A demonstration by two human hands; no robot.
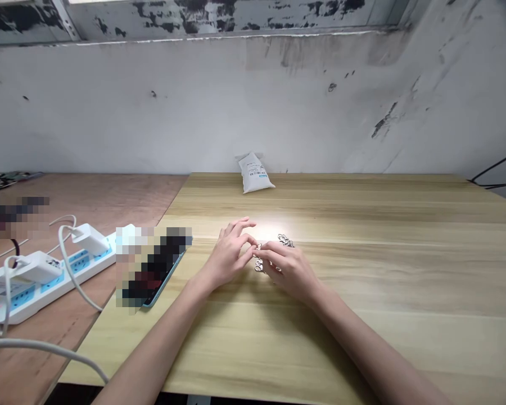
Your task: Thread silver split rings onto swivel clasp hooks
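Observation:
My left hand (230, 253) and my right hand (287, 269) meet over the middle of a light wooden table (362, 270). Between their fingertips is a small shiny metal piece (259, 263), pinched from both sides; its exact shape is too small to tell. A little heap of similar silvery metal parts (285, 241) lies on the table just behind my right hand. The upper fingers of my left hand are stretched out, while its thumb and a lower finger press on the piece. My right fingers are curled round it.
A small white pouch (255, 173) stands at the table's far edge by the wall. A phone (160, 275) lies at the left edge. On the darker table at left is a white power strip (46, 275) with chargers and cables.

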